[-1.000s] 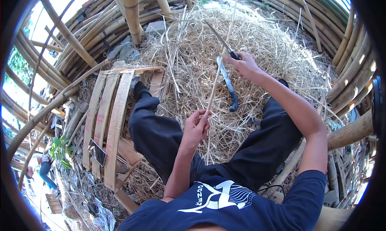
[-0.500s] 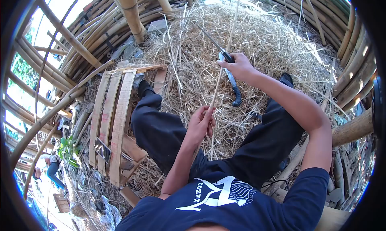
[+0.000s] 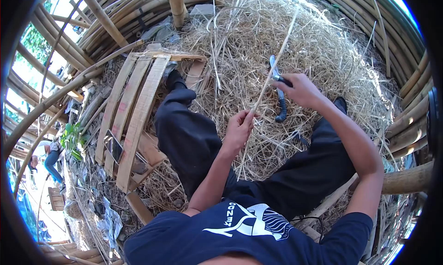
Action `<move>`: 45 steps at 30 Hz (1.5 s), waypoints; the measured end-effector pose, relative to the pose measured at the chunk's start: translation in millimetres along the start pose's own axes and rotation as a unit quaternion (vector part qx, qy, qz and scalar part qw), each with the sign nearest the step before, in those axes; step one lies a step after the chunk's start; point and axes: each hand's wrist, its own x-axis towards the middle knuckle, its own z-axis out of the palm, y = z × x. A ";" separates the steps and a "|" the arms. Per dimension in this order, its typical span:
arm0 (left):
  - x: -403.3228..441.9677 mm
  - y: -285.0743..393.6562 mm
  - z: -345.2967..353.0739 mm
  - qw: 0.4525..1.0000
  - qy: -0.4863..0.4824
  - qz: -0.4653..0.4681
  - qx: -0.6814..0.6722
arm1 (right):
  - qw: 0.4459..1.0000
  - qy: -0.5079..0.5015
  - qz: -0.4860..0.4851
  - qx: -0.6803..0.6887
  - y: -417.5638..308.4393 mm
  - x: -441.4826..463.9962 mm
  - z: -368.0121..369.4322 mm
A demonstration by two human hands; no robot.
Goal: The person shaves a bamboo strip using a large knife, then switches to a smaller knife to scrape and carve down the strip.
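A long, thin bamboo strip (image 3: 287, 40) runs slantwise in front of me, from the top of the view down past my lap. My left hand (image 3: 238, 132) is closed around its lower part. Higher up, my right hand (image 3: 301, 90) grips a knife by its black handle (image 3: 282, 80), close against the strip. The blade of this knife is hard to make out now. Behind the strip, a curved blade tool (image 3: 281, 109) with a dark ribbed handle lies on the heap of bamboo shavings (image 3: 249, 48), between my feet.
Beside my left leg stands a slatted wooden crate (image 3: 138, 113), with a dark, shiny flat object (image 3: 114, 146) on it. Bamboo poles (image 3: 124, 23) are stacked around the shavings. One thick pole (image 3: 408, 178) lies at my right. Far left, another person (image 3: 53, 161) bends over.
The view has shifted. My right hand has come down along the strip towards my left hand, and the knife's blade, earlier seen pointing up and left, no longer shows clearly.
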 end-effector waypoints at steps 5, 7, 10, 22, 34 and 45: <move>7.8 -11.9 -10.7 1.000 0.021 -0.001 -0.004 | 0.988 -0.075 -0.098 -0.088 6.9 -11.1 18.2; 10.0 -15.2 -14.3 1.000 0.026 -0.003 -0.014 | 0.986 -0.087 -0.085 -0.110 8.5 -16.1 22.8; 11.4 -18.8 -16.9 0.999 0.043 0.002 -0.027 | 0.980 -0.126 -0.082 -0.127 9.4 -17.8 26.1; 2.4 -9.4 -17.6 0.992 0.002 -0.045 -0.117 | 0.971 -0.105 -0.144 -0.159 6.6 -22.0 48.8; 0.6 -8.3 -23.4 0.991 -0.007 -0.019 -0.132 | 0.960 0.050 -0.136 -0.240 56.9 10.8 25.0; -1.7 -6.0 -20.1 0.994 0.001 -0.024 -0.109 | 0.976 -0.053 -0.141 -0.157 1.6 -12.7 53.0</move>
